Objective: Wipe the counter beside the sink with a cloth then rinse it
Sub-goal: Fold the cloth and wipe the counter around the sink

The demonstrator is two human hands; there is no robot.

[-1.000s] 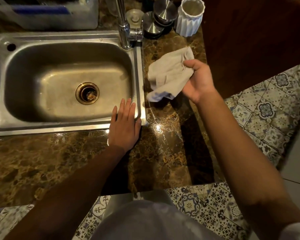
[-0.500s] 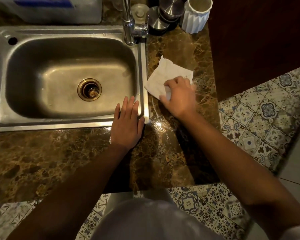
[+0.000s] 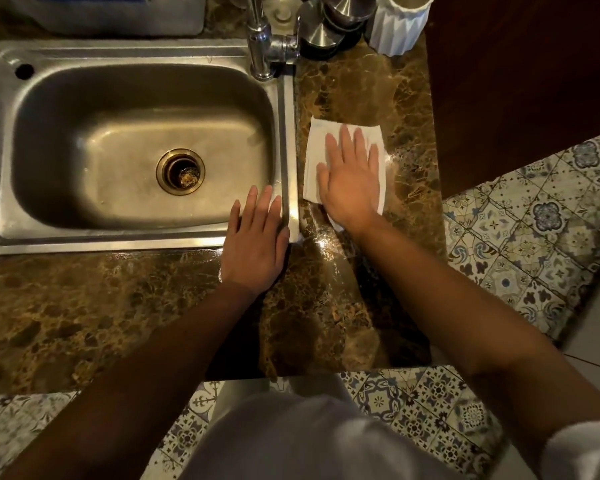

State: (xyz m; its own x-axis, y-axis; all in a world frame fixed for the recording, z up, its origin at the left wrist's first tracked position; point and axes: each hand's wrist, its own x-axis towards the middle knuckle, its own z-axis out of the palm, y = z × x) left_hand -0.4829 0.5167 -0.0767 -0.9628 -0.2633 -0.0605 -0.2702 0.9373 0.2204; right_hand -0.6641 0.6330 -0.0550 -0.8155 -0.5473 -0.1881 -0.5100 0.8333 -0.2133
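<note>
A pale cloth (image 3: 313,161) lies spread flat on the brown marble counter (image 3: 361,84), just right of the steel sink (image 3: 288,133). My right hand (image 3: 350,178) rests palm down on the cloth with fingers spread, pressing it to the counter and covering most of it. My left hand (image 3: 253,244) lies flat and empty on the sink's front right corner, fingers reaching over the rim. The sink basin is dry, with a brass drain (image 3: 180,171) in its middle.
A chrome faucet (image 3: 260,46) stands at the sink's back right corner. Behind the cloth are steel lids (image 3: 321,26) and a white ribbed cup (image 3: 400,22). A plastic container (image 3: 118,12) sits behind the sink. Dark wood panel (image 3: 516,81) and patterned floor tiles (image 3: 534,220) lie right.
My right hand lowered the bunched cloth onto the counter, then flattened out over it as the cloth spread. My left hand stayed on the sink corner.
</note>
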